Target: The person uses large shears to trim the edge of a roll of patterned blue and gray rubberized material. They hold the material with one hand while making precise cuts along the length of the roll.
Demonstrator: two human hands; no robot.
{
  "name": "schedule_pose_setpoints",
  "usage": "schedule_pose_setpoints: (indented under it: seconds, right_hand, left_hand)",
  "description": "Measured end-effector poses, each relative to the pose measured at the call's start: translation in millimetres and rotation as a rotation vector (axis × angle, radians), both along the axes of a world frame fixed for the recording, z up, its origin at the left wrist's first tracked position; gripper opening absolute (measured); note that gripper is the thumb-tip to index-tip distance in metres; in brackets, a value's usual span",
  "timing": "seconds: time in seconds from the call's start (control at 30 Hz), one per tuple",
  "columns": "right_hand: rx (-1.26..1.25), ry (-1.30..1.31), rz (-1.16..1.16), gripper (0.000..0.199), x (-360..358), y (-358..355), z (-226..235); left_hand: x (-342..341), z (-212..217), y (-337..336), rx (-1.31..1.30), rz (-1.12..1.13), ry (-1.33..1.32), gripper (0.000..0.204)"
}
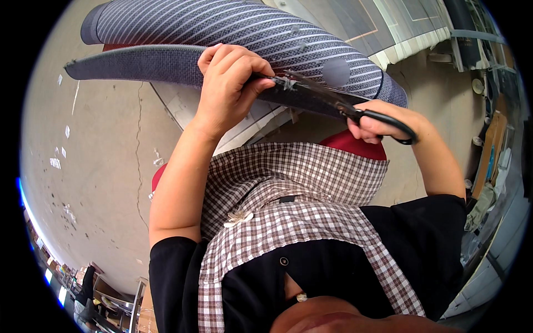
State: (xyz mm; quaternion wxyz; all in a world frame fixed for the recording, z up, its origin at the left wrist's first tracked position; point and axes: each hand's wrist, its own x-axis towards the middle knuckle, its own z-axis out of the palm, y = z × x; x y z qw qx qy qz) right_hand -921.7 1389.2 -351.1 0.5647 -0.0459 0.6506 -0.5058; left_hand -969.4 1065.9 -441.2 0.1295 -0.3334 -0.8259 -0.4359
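A grey-blue woven mat [150,65] with a dark edge lies across the table in front of me, part of it hanging over the near side. My left hand [233,77] is closed on that near edge, fingers on top and thumb below. In my right hand [383,121] is a pair of black-handled scissors [387,120], its blades pointing left along the mat's edge. Frayed grey threads [288,83] stick up between the blades and my left fingertips. Whether the blades are apart is hard to tell.
Behind the edge rises a curved striped part of matting [222,22] bearing a round grey patch [336,72]. The table [388,28] reaches to the far right. Paper scraps [55,163] dot the concrete floor at left. Cluttered goods and a wooden board [491,150] stand at right.
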Motion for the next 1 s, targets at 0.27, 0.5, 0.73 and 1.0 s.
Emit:
schedule_pose_setpoints:
  seconds: [0.27, 0.5, 0.73, 1.0]
  right_hand:
    - [-0.282, 0.022, -0.416, 0.065, 16.8, -23.4, -21.3]
    - [-0.159, 0.279, -0.351, 0.076, 18.7, -18.9, 5.6]
    - [-0.131, 0.282, -0.181, 0.068, 25.9, -3.8, 27.8]
    - [0.273, 0.827, -0.750, 0.045, 56.7, 52.9, 18.4]
  left_hand:
    - [-1.5, 0.4, -0.3, -0.020, -0.011, 0.000, 0.033]
    - [10.1, 12.3, 26.0, -0.052, 0.148, 0.038, 0.035]
    - [10.2, 5.7, 34.0, 0.066, 0.085, -0.070, 0.013]
    - [-7.0, -8.7, 38.2, 0.916, -0.093, -0.580, 0.009]
